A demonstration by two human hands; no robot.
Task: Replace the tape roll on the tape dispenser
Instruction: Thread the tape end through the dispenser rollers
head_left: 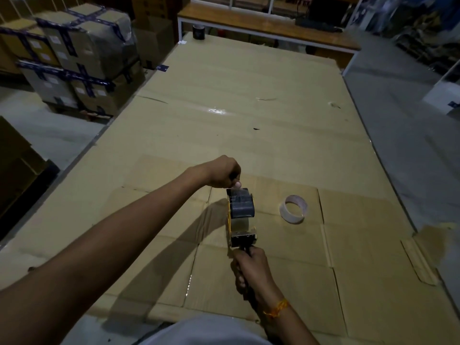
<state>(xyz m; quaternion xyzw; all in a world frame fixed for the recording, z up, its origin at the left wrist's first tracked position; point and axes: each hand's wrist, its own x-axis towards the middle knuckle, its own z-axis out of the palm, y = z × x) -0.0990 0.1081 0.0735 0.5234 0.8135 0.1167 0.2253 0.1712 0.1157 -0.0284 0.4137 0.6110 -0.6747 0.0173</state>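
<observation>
A yellow and black tape dispenser point(241, 221) is held just above the cardboard-covered table point(224, 125), with a dark tape roll point(242, 207) mounted on it. My right hand point(250, 271) grips its black handle at the near end. My left hand point(224, 175) pinches the free end of the tape at the dispenser's far end. A nearly empty tape core point(295, 208), pale with a thin ring, lies on the cardboard to the right of the dispenser.
A black tape roll point(198, 32) stands at the table's far end. Stacked taped cartons point(72, 58) sit on the floor to the left. A wooden bench point(268, 26) stands beyond the table. Flattened cardboard flaps point(418, 257) overlap near the right edge.
</observation>
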